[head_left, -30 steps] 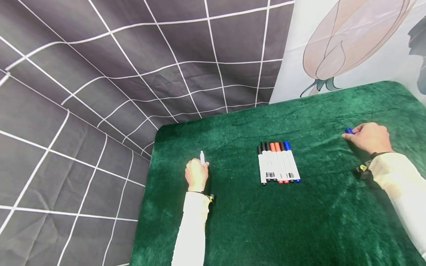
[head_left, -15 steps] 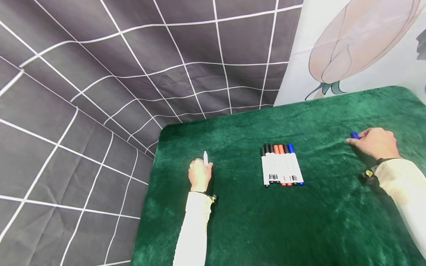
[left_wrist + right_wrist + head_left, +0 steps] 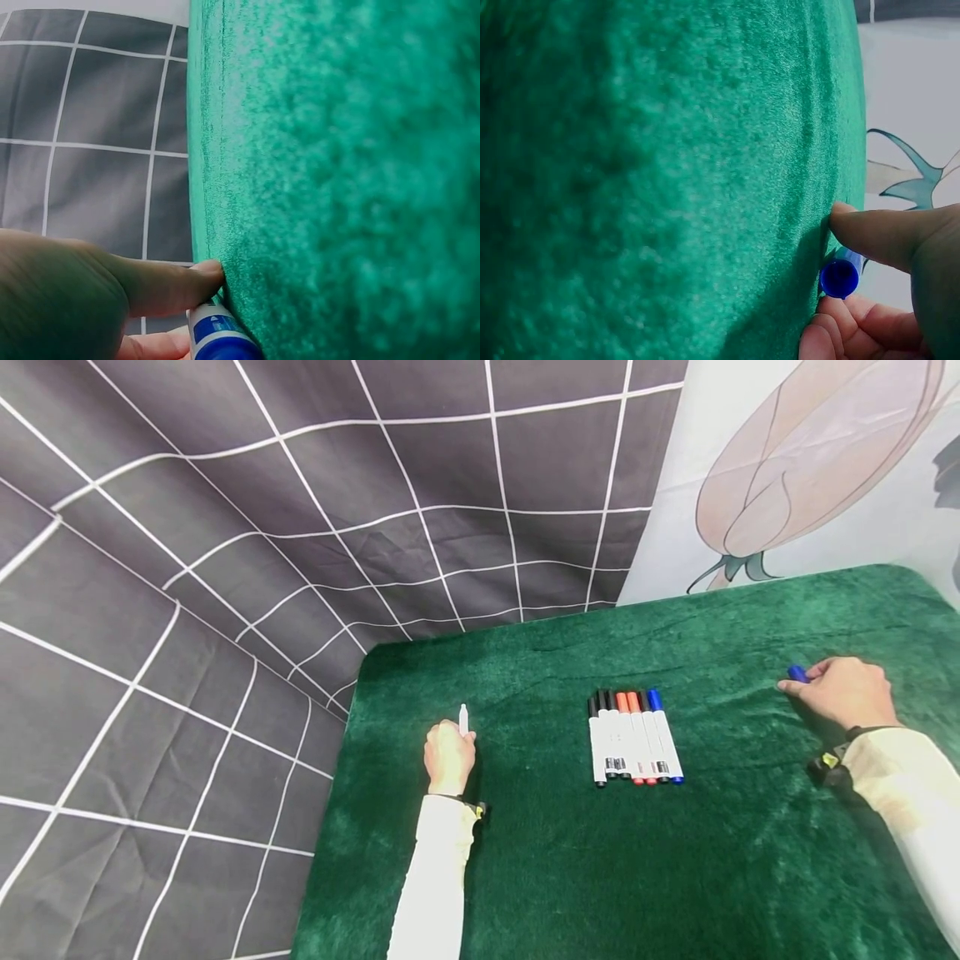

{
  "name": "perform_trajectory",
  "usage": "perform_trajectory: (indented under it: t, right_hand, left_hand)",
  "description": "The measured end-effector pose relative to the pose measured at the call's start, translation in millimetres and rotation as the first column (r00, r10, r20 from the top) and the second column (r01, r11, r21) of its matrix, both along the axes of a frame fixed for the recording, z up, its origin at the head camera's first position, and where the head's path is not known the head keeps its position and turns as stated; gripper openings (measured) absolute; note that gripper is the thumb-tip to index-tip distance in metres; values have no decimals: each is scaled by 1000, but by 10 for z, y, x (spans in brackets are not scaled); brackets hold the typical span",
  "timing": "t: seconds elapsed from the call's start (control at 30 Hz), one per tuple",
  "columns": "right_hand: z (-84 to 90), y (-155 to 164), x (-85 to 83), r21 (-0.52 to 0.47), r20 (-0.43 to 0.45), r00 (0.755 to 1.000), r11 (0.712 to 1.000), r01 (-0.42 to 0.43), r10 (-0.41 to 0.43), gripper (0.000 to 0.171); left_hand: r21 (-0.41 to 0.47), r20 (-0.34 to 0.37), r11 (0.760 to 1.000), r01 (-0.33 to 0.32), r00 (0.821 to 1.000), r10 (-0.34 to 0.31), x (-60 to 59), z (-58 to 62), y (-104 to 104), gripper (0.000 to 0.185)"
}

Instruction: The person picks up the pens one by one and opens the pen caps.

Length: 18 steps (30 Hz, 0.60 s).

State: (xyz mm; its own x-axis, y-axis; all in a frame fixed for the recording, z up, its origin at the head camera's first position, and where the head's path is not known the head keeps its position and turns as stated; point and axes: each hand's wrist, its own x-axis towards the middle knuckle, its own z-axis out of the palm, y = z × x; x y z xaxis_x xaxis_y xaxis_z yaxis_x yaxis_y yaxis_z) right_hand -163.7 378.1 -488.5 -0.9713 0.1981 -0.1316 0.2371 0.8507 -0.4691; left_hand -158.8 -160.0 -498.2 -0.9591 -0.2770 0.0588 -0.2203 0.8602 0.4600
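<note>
Left of the marker row (image 3: 633,737): left hand (image 3: 448,757) clenched around an uncapped marker body (image 3: 463,719), tip up. Row itself centred on the green counter (image 3: 675,877), caps aligned. Right of it: right hand (image 3: 843,693) pinching the blue cap (image 3: 797,673), likely just pulled off.

I see a green velvet cloth (image 3: 675,877) covering the table. Behind it hangs a dark grid-patterned backdrop (image 3: 300,527), and beside that a pale sheet printed with a flower (image 3: 787,468).
</note>
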Motion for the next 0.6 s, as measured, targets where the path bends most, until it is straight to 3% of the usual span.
perform_trajectory:
  t: [0.27,0.5,0.6]
  right_hand:
    - [-2,0,18,2,-1,1000,1000,0,0,62]
    - [15,3,37,8,11,1000,1000,12,-12,72]
    - [21,-12,42,24,17,1000,999,24,-25,73]
  left_hand:
    - [-40,2,999,-32,999,32,12,52,52,34]
    - [-107,-189,994,1,982,-21,-12,194,231,35]
    - [-124,-225,992,24,973,-51,-23,221,327,33]
